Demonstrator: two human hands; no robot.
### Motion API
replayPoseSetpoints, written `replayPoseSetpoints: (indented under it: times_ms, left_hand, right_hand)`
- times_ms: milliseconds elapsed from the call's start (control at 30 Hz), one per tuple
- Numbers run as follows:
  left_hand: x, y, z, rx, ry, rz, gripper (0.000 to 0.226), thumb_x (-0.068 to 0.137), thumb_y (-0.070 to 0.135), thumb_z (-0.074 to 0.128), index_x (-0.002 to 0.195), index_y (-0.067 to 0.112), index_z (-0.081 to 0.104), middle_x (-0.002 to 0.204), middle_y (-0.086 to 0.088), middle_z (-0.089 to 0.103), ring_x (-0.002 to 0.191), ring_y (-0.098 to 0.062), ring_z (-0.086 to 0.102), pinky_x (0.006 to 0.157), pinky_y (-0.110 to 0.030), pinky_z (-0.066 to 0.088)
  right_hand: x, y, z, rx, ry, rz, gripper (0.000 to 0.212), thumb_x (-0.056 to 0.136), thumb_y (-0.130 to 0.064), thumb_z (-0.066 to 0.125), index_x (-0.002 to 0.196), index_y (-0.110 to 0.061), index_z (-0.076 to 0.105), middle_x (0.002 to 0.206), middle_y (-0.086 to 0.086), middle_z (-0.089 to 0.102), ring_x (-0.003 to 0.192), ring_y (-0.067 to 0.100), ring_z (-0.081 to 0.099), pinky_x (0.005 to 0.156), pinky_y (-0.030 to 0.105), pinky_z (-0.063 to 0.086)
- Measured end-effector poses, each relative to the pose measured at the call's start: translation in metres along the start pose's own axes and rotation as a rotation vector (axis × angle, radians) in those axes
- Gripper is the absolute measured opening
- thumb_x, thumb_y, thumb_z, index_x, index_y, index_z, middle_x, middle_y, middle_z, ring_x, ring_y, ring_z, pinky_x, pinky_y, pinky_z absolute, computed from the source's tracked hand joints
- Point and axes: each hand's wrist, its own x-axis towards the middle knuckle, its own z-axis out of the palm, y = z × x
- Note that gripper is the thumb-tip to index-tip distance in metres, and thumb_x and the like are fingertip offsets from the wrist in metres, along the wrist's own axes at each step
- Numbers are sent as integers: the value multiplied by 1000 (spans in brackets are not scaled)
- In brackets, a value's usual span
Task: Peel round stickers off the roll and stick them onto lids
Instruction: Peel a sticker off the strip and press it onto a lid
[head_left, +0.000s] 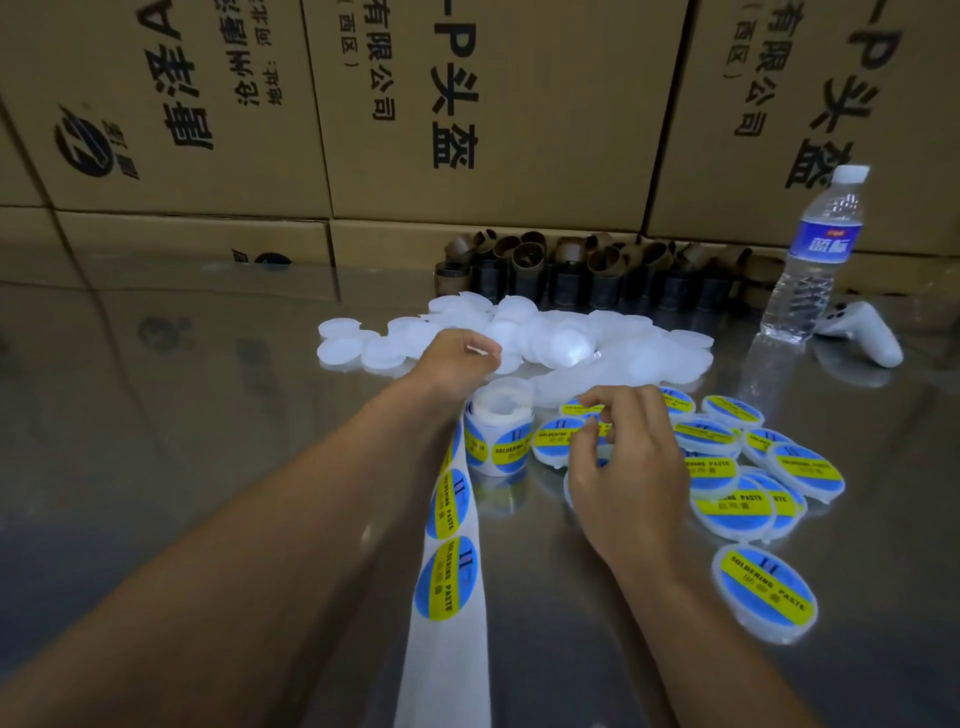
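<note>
The left hand (460, 358) pinches a blank lid (480, 349) at the lid pile (571, 338). The right hand (623, 467) curls over labelled lids (717, 499); whether it holds anything cannot be determined. The sticker roll (498, 436) stands between the hands on the tabletop (208, 415). Risk: the left forearm crosses the loose strip (452, 519) and may drag the roll over.

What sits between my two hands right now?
In the head view, the sticker roll stands upright between the left hand and the right hand, with a labelled lid just beside it toward the right hand.
</note>
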Motion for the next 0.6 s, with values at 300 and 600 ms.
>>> replayPoseSetpoints:
  times_ms: [300, 600]
  left_hand:
    - [33, 0, 15, 270, -175, -220, 46, 76, 24, 79, 111, -2, 63, 92, -8, 59, 85, -21, 55, 84, -36, 49]
    - [30, 17, 13, 494, -291, -402, 29, 88, 23, 68, 69, 11, 51, 69, -3, 48, 57, -14, 42, 43, -20, 34]
  right_hand:
    - [1, -1, 0, -13, -11, -27, 17, 78, -6, 52, 89, -14, 62, 86, 2, 56, 73, 24, 58, 49, 34, 42]
    - [1, 0, 0, -1, -47, 27, 18, 80, 0, 60, 91, -14, 62, 88, 2, 56, 75, 25, 58, 52, 36, 43]
